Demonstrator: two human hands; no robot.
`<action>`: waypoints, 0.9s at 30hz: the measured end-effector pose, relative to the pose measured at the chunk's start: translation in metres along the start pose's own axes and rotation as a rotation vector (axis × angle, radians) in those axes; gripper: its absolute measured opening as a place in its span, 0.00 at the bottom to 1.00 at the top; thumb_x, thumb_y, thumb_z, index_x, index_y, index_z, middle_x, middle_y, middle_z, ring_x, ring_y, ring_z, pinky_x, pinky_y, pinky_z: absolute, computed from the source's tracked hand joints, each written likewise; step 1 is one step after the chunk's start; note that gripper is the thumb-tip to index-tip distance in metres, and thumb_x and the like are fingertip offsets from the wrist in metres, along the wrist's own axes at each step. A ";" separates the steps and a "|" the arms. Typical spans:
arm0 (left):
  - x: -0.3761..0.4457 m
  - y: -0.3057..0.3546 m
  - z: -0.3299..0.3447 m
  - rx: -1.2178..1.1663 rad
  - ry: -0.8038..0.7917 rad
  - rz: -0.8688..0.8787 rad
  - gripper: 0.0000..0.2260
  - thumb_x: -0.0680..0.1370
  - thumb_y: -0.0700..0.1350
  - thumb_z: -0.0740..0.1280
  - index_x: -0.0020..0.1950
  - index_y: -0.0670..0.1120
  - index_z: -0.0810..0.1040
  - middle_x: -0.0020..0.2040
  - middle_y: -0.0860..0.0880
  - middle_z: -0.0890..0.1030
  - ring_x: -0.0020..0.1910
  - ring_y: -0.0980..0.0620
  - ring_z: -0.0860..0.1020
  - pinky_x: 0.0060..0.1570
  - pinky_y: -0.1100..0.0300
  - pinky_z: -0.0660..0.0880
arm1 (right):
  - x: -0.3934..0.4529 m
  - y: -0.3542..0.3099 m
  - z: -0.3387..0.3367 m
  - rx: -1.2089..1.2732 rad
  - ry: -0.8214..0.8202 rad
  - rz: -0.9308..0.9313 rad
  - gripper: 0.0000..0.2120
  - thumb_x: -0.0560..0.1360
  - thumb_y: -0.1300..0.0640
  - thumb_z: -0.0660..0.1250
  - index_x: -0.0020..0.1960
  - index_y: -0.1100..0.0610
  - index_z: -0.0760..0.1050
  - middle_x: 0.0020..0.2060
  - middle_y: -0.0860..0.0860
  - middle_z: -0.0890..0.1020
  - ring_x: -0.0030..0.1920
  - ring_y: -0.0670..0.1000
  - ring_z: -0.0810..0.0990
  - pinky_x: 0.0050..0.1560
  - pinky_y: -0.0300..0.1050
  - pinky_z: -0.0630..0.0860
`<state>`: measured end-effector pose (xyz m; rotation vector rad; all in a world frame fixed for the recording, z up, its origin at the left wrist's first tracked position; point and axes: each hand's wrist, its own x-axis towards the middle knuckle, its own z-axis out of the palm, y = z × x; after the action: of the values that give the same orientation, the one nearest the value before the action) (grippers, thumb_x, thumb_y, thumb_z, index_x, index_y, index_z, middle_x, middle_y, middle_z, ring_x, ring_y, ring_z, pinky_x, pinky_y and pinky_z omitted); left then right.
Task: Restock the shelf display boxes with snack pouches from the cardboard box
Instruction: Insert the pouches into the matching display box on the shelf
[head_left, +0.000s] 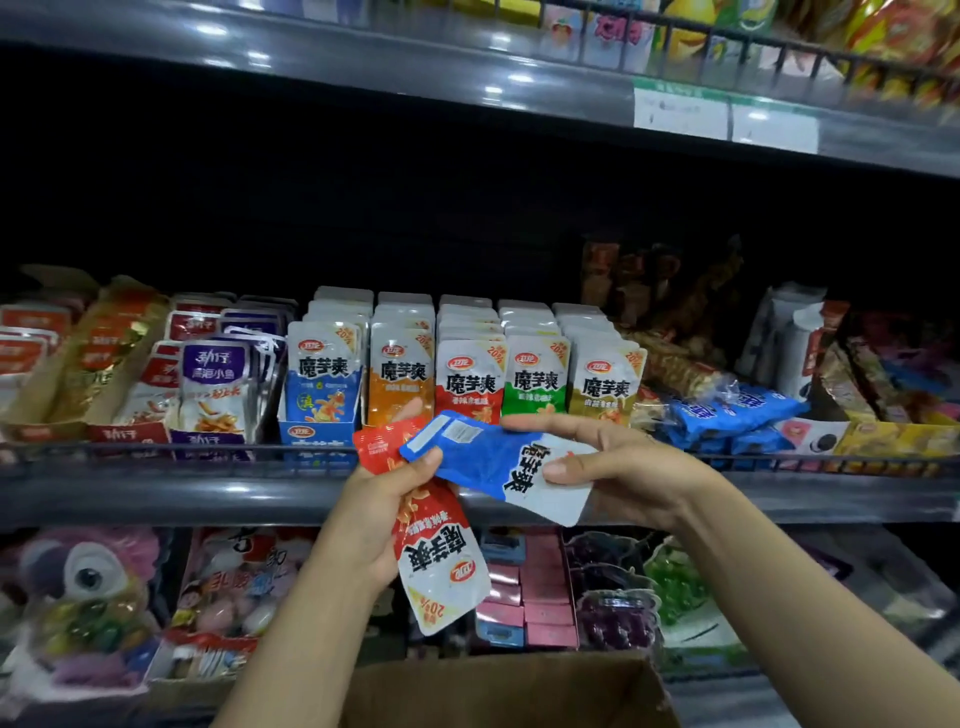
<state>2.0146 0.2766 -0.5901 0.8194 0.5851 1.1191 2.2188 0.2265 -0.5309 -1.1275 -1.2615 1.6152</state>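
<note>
my left hand (387, 512) pinches red pouch (441, 561), long axis upright | my right hand (613, 467) grips blue pouch (488, 467), lying crosswise; blue display box (318, 434) just up-left of it, left hand nearer

Both hands (387, 499) and forearms are bare, with no sleeves, gloves, rings or watch.

Pink plush toy (88, 566), purple grape packs (615, 618), blue biscuit packs (727, 415).
</note>
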 end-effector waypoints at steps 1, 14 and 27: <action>-0.001 0.002 -0.002 -0.013 0.019 0.007 0.21 0.74 0.33 0.64 0.61 0.55 0.76 0.51 0.45 0.84 0.42 0.49 0.83 0.38 0.56 0.79 | 0.001 -0.001 0.000 0.012 0.001 -0.033 0.23 0.67 0.70 0.67 0.59 0.57 0.78 0.55 0.57 0.82 0.51 0.53 0.82 0.51 0.42 0.80; -0.026 0.030 -0.041 0.036 0.039 0.075 0.18 0.69 0.40 0.68 0.59 0.52 0.79 0.55 0.48 0.83 0.42 0.50 0.81 0.49 0.52 0.77 | 0.038 -0.029 0.021 0.182 -0.043 -0.164 0.23 0.56 0.59 0.82 0.47 0.68 0.81 0.54 0.62 0.82 0.56 0.55 0.81 0.55 0.44 0.79; -0.041 0.045 -0.060 -0.142 0.111 -0.010 0.16 0.71 0.37 0.69 0.58 0.48 0.80 0.52 0.40 0.83 0.49 0.48 0.82 0.39 0.56 0.81 | 0.116 -0.046 0.089 -0.286 0.305 -0.207 0.06 0.73 0.66 0.70 0.46 0.59 0.74 0.34 0.55 0.81 0.27 0.46 0.81 0.25 0.35 0.76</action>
<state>1.9300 0.2641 -0.5882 0.6343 0.5944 1.1886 2.1013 0.3195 -0.4964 -1.3122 -1.3791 1.0862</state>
